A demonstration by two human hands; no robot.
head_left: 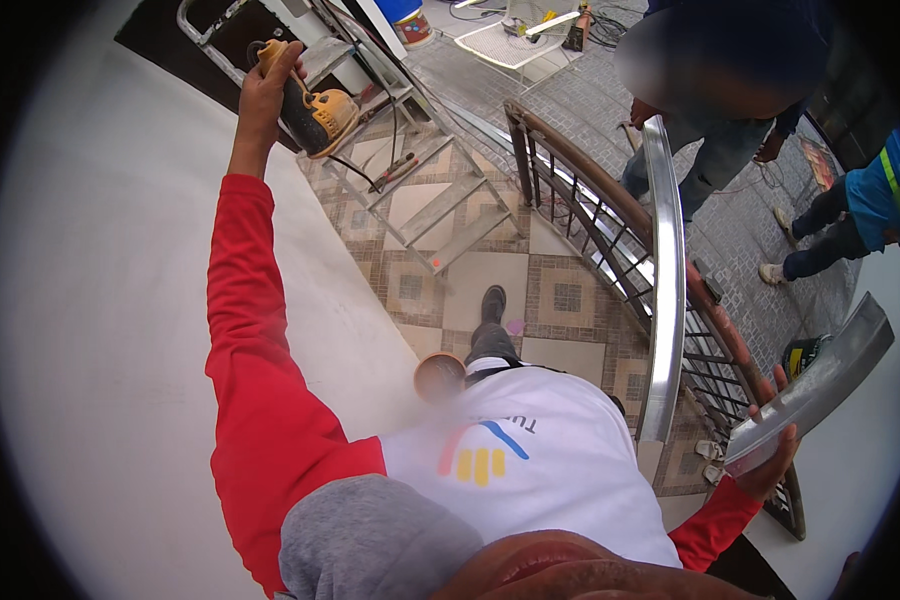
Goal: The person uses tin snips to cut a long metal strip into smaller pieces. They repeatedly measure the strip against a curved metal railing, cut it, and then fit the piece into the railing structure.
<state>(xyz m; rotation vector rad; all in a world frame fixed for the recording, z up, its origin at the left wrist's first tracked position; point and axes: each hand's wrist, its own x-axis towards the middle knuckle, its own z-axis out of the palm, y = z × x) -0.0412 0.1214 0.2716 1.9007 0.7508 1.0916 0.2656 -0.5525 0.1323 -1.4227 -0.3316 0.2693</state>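
Note:
My left hand is raised at the upper left. It is closed around the handle of a yellow-and-black corded power tool, whose exact kind I cannot tell. The tool is beside the upper part of an aluminium stepladder. On the right side, my right hand grips the lower end of a short, curved grey metal strip, fingers wrapped over its edge. A longer curved shiny metal strip stretches along a brown-topped metal railing, its far end beside a co-worker's hand.
One co-worker bends over beyond the railing; another person in a blue top is farther right. A brown pot-like round object is near my leg. A white wall runs along my left. A white mesh table stands at the back.

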